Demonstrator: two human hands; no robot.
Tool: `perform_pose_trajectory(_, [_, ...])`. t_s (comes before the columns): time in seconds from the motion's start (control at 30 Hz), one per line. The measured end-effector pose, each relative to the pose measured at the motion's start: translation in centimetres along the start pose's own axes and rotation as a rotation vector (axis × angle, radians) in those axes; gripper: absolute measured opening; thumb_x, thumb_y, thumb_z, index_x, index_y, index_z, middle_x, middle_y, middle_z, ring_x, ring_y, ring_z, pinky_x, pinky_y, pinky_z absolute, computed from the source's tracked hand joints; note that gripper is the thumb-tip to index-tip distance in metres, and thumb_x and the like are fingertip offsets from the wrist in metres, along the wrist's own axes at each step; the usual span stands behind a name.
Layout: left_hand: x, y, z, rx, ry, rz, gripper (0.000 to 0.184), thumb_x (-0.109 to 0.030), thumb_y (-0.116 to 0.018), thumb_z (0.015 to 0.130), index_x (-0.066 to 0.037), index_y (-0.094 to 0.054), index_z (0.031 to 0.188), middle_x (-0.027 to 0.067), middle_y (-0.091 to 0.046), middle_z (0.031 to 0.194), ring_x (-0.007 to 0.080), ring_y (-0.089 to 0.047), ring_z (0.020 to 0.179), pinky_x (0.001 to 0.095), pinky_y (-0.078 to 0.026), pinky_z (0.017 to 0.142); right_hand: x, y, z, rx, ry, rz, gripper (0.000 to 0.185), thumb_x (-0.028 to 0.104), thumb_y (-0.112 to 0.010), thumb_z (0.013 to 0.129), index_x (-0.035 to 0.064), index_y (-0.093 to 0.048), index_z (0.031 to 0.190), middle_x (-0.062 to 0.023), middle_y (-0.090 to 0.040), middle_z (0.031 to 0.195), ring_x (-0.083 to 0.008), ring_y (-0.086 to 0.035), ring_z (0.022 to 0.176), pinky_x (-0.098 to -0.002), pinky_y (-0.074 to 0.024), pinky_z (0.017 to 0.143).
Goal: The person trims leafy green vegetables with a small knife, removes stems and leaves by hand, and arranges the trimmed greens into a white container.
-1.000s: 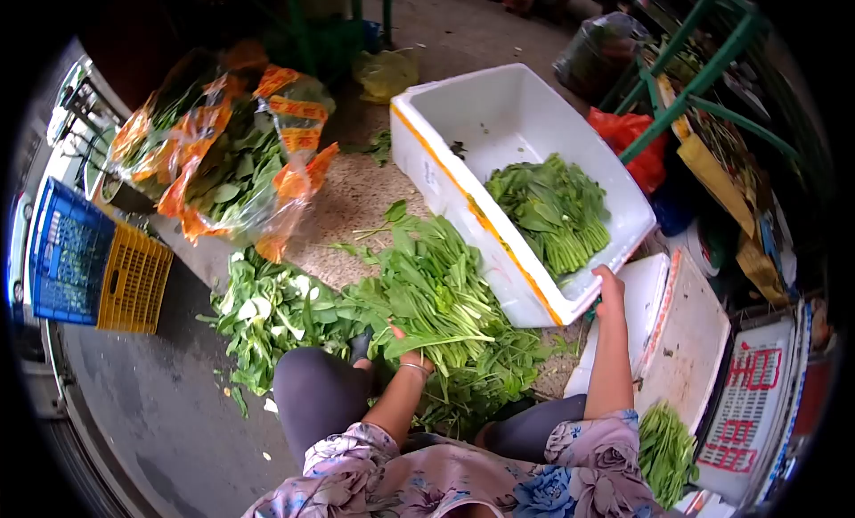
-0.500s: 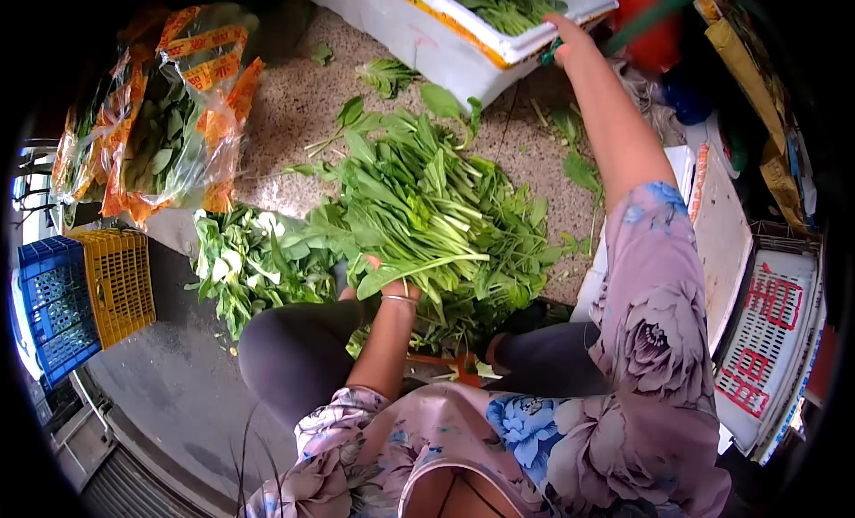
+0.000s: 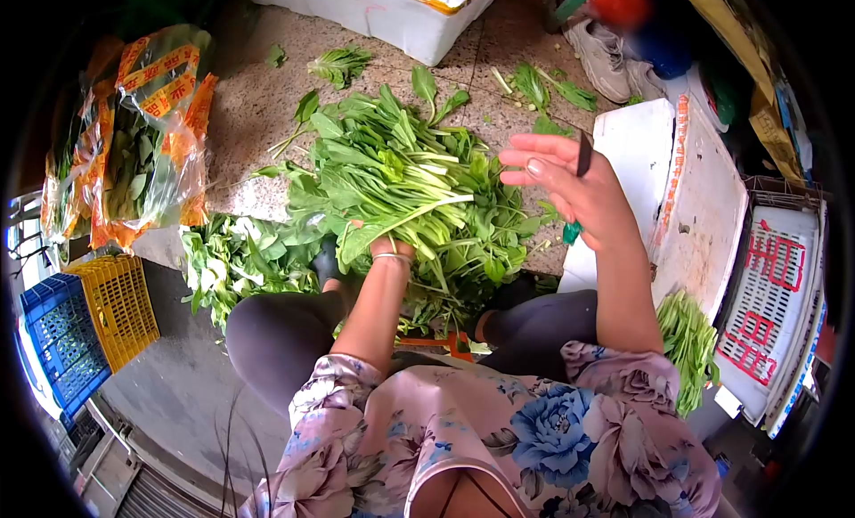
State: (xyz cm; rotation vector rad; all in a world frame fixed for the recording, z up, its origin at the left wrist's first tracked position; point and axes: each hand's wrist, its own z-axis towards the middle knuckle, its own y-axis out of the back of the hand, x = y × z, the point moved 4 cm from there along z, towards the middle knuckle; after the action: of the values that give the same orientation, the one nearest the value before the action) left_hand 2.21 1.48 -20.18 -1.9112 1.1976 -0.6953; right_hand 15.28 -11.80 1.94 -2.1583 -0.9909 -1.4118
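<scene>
Our left hand [image 3: 392, 246] clasped greens [image 3: 401, 175], our right hand [image 3: 590, 193] loosely held a tool [image 3: 584, 154]; a white box [image 3: 383, 17] stood far, crates [image 3: 116, 306] at left.

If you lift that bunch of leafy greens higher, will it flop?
The bright green leafy bunch would probably droop at its broad, thin leaves. Its pale stems may be stiffer, since they look straight. Some might slip out: no tie shows.

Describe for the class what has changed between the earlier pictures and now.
The right hand has let go of the white box and drawn back toward the person, a dark object in its fingers. The box now sits farther forward. The left hand still holds the leafy greens.
</scene>
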Motion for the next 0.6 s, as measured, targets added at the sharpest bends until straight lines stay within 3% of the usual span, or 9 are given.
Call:
perform_pose_trajectory(0.1, [2.3, -1.4, 4.0, 0.241, 0.078, -0.084, 0.081, -0.069, -0.014, 0.08, -0.011, -0.028, 0.135, 0.015, -0.03, 0.136, 0.0377, -0.032, 0.122, 0.0581, -0.025, 0.099, 1.0, 0.6, -2.4, -0.161, 0.151, 0.073, 0.036, 0.016, -0.054, 0.085, -0.0038, -0.049, 0.114, -0.0173, -0.059, 0.104, -0.0178, -0.061, 0.09, -0.0138, -0.0279, 0.04])
perform_pose_trajectory(0.13, [3.2, -0.9, 6.0, 0.2, 0.27, -0.683, 0.076, -0.064, -0.013, 0.083, -0.01, -0.028, 0.134, 0.0152, -0.029, 0.137, 0.0363, -0.032, 0.123, 0.0582, -0.026, 0.099, 1.1, 1.1, -3.1, -0.266, 0.249, 0.039, 0.035, 0.015, -0.054, 0.085, -0.005, -0.048, 0.114, -0.0185, -0.059, 0.104, -0.0186, -0.062, 0.089, -0.0139, -0.0274, 0.039])
perform_pose_trajectory(0.2, [4.5, -3.4, 6.9, 0.071, 0.096, -0.518, 0.063, -0.05, -0.01, 0.091, -0.009, -0.029, 0.134, 0.0145, -0.026, 0.138, 0.0322, -0.032, 0.124, 0.0559, -0.028, 0.099, 1.1, 2.0, -3.7, -0.327, 0.25, 0.029, 0.035, 0.015, -0.054, 0.085, -0.0056, -0.048, 0.113, -0.0186, -0.059, 0.104, -0.0185, -0.061, 0.089, -0.0142, -0.0302, 0.042])
perform_pose_trajectory(0.27, [5.7, -3.7, 10.5, 0.178, 0.037, -0.25, 0.07, -0.06, -0.019, 0.086, -0.008, -0.035, 0.13, 0.0135, -0.035, 0.133, 0.0322, -0.036, 0.121, 0.0522, -0.029, 0.101, 0.3, 3.3, -3.8, -0.402, 0.234, 0.068, 0.034, 0.014, -0.054, 0.086, -0.006, -0.049, 0.113, -0.018, -0.059, 0.103, -0.0182, -0.06, 0.09, -0.0188, -0.0433, 0.062])
perform_pose_trajectory(0.37, [7.5, -5.0, 14.7, 0.166, -0.063, 0.027, 0.077, -0.068, -0.026, 0.08, -0.009, -0.041, 0.126, 0.0133, -0.043, 0.127, 0.033, -0.042, 0.115, 0.0521, -0.032, 0.099, -1.7, 5.3, -3.2, -0.549, 0.211, -0.049, 0.033, 0.013, -0.055, 0.085, -0.0061, -0.049, 0.112, -0.0168, -0.059, 0.101, -0.0179, -0.06, 0.089, -0.0254, -0.0443, 0.079])
perform_pose_trajectory(0.4, [8.1, -6.7, 14.4, 0.17, -0.044, 0.001, 0.04, -0.03, -0.043, 0.085, -0.006, -0.051, 0.115, 0.0137, -0.053, 0.114, 0.0293, -0.053, 0.103, 0.0469, -0.04, 0.093, -2.0, 5.8, -3.2, -0.572, 0.194, -0.074, 0.032, 0.011, -0.057, 0.084, -0.006, -0.05, 0.111, -0.017, -0.059, 0.1, -0.0187, -0.06, 0.089, -0.0271, -0.0427, 0.086])
perform_pose_trajectory(0.47, [9.0, -7.6, 14.3, 0.173, -0.065, 0.037, 0.043, -0.034, -0.042, 0.083, -0.006, -0.051, 0.115, 0.0128, -0.054, 0.113, 0.0291, -0.053, 0.101, 0.0455, -0.042, 0.091, -2.2, 6.3, -3.2, -0.58, 0.195, -0.052, 0.031, 0.011, -0.058, 0.083, -0.0043, -0.052, 0.11, -0.0148, -0.06, 0.098, -0.0163, -0.06, 0.086, -0.0248, -0.0441, 0.079])
perform_pose_trajectory(0.57, [8.7, -5.1, 15.5, 0.309, -0.039, 0.067, 0.086, -0.076, -0.013, 0.074, -0.015, -0.038, 0.129, 0.0081, -0.044, 0.127, 0.0324, -0.044, 0.114, 0.0509, -0.034, 0.097, -1.7, 6.5, -3.6, -0.583, 0.164, -0.054, 0.029, 0.013, -0.058, 0.083, -0.0024, -0.054, 0.108, -0.0127, -0.062, 0.094, -0.0141, -0.061, 0.081, -0.0216, -0.045, 0.07])
perform_pose_trajectory(0.6, [8.7, -4.5, 14.9, 0.275, -0.017, 0.052, 0.082, -0.072, -0.016, 0.077, -0.012, -0.041, 0.126, 0.0109, -0.046, 0.125, 0.0318, -0.044, 0.113, 0.0515, -0.033, 0.097, -1.6, 6.6, -3.8, -0.584, 0.141, -0.09, 0.03, 0.015, -0.057, 0.084, -0.0021, -0.054, 0.108, -0.0128, -0.062, 0.094, -0.0144, -0.061, 0.08, -0.0208, -0.0444, 0.068])
